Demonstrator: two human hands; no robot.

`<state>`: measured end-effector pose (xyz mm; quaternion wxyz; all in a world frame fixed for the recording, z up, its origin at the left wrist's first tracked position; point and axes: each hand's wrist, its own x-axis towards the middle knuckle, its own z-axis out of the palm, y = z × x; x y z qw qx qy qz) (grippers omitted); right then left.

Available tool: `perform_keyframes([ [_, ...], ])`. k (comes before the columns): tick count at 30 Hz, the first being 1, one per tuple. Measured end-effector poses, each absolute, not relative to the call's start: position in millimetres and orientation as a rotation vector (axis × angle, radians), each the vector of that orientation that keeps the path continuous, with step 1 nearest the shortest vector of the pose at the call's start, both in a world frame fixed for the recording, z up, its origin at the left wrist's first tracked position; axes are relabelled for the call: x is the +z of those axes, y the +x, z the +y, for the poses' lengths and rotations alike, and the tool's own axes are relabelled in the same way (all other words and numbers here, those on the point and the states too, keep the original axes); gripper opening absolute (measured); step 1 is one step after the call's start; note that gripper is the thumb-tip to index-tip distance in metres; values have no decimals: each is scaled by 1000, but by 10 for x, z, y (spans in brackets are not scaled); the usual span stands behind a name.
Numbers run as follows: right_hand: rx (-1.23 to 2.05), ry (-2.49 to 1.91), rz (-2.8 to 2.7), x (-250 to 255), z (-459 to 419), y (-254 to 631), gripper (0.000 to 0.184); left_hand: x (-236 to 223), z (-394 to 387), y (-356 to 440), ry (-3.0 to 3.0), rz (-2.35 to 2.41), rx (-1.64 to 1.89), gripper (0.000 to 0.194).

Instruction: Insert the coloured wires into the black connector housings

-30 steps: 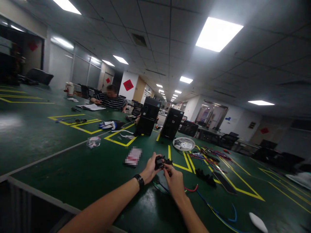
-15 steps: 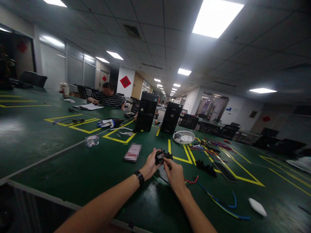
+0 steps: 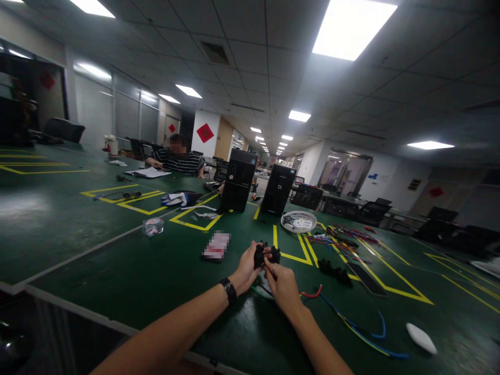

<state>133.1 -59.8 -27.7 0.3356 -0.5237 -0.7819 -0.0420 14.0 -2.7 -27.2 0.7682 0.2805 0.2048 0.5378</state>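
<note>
My left hand (image 3: 247, 266) is closed around a black ridged plastic block (image 3: 274, 254), which looks like a terminal block, held above the table. A dark watch is on that wrist. My right hand (image 3: 282, 284) pinches at the near right side of the block with thumb and fingers. Whether a small piece also sits between those fingertips is hidden. Below the hands, a pale disc-like thing (image 3: 264, 289) with a green wire shows in part. Right of my right hand lie a red wire (image 3: 312, 293) and blue and yellow-green wires (image 3: 351, 325). A similar black ridged piece (image 3: 334, 272) rests farther right.
On the green table (image 3: 97, 276) are a pixelated phone-like item (image 3: 216, 246), a clear box (image 3: 152, 226), gloves (image 3: 177, 199), a white basket (image 3: 299, 222), two black computer towers (image 3: 239, 182), bundled wires (image 3: 351, 237) and a white object (image 3: 421, 338). Another person (image 3: 179, 159) sits across.
The view has shifted slightly, so the scene sits a little farther right. The block has turned somewhat in my left hand, and my right fingers stay against it.
</note>
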Motion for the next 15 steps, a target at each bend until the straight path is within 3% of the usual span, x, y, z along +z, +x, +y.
perform_keyframes([
  [4, -27, -1368, -2100, -326, -629, 1325, 41, -281, -10, 129, 852, 563, 1225, 42],
  [9, 233, -1281, -2010, -217, -640, 1296, 38, -234, 42, -46, 1428, 760, 1537, 47],
  [12, 323, -1178, -2014, -43, -648, 1375, 29, -232, 61, -93, 1449, 819, 1658, 47],
  [15, 214, -1183, -2004, 82, -630, 1492, 21, -268, 80, -1, 1355, 859, 1725, 43],
])
